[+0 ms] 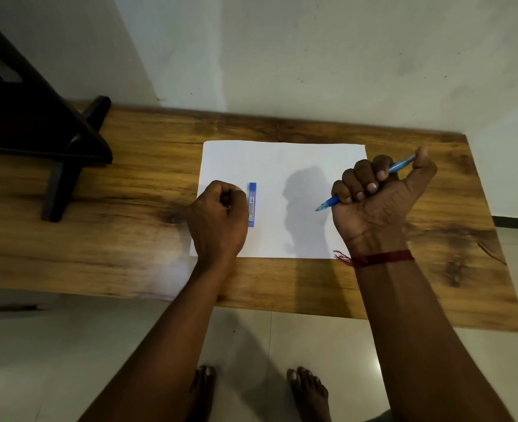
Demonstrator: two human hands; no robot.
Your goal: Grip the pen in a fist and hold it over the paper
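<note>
Wooden table fills mid-frame, white paper at centre, my right hand fisted around the blue pen, my left hand clenched on nothing beside the small blue box

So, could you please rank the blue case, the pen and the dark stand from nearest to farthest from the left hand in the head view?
1. Blue case: on the paper, just right of the left hand.
2. Pen: across the paper, in the right hand's grip.
3. Dark stand: at the table's far left.
</note>
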